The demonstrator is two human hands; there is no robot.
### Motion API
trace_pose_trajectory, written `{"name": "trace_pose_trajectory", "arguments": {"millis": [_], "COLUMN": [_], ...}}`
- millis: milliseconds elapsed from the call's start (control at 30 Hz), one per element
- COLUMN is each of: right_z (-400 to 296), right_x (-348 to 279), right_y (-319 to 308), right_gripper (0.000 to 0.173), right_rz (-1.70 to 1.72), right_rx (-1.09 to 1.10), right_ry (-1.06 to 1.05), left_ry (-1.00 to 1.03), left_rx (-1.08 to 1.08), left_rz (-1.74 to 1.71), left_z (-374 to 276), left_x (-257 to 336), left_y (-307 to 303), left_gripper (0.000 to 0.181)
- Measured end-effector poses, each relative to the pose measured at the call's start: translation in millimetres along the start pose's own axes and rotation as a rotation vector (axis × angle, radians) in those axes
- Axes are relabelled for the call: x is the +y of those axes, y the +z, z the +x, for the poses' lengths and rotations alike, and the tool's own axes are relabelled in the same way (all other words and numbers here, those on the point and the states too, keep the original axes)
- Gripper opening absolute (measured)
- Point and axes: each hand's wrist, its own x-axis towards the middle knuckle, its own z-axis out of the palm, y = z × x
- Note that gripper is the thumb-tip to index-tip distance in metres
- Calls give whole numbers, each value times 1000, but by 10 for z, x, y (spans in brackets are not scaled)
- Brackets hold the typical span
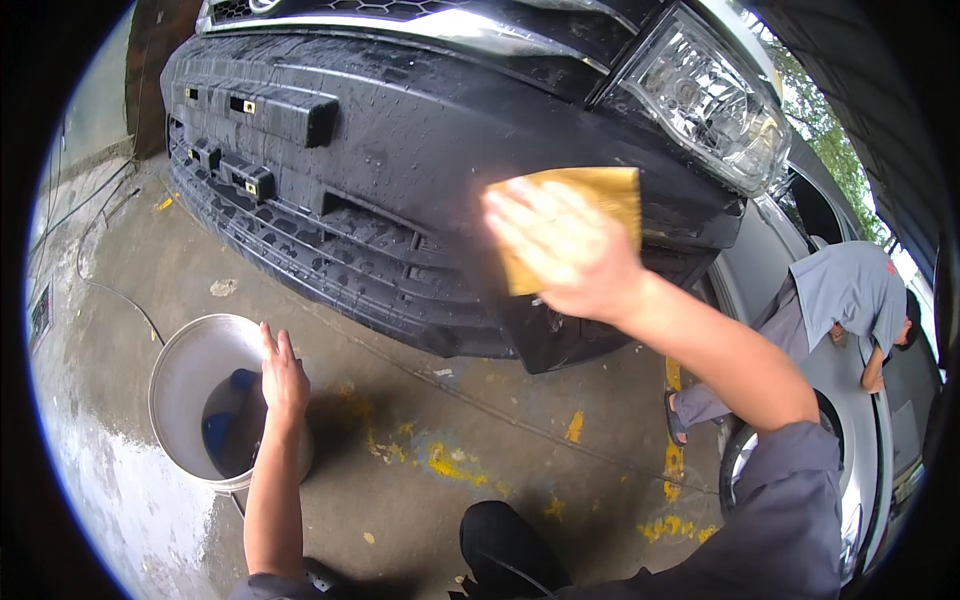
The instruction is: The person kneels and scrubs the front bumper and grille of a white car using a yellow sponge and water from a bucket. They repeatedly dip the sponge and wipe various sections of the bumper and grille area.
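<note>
My right hand (562, 240) is spread flat over a yellow wiping cloth (621, 199), holding it against a wet black plastic car bumper (420, 135). Motion blurs the fingers. The cloth covers part of the bumper's corner below the headlight (697, 97). Lower left, my left hand (285, 379) hangs at the right side of a pale plastic bucket (176, 390), fingers extended and nothing in them. Whether it touches the rim cannot be told. Liquid and something blue (217, 431) show inside the bucket, partly hidden by my hand and forearm.
Water drops dot the bumper, which has raised mounting blocks (281, 112). On the right, a co-worker (847, 300) bends over beside the car's silver side (750, 247). A cable (120, 289) runs along the concrete floor (390, 480), which bears worn yellow paint. My dark-clad knee (510, 547) is at bottom centre.
</note>
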Motion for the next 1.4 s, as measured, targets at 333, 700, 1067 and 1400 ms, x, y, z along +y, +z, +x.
{"name": "trace_pose_trajectory", "arguments": {"millis": [333, 700, 1067, 1400], "right_z": [3, -82, -144, -73], "right_x": [47, -81, -255, -382], "right_y": [-103, 41, 223, 259], "right_gripper": [59, 56, 48, 62], "right_rz": [-17, 52, -31, -197], "right_rx": [-66, -65, -101, -158], "right_ry": [95, 11, 10, 20], "left_ry": [-271, -243, -39, 316], "left_rx": [-194, -183, -267, -420], "left_rz": [-91, -62, 191, 52], "left_z": [100, 108, 151, -667], "left_x": [-26, 45, 45, -429], "left_y": [53, 58, 237, -443], "left_gripper": [37, 27, 31, 43]}}
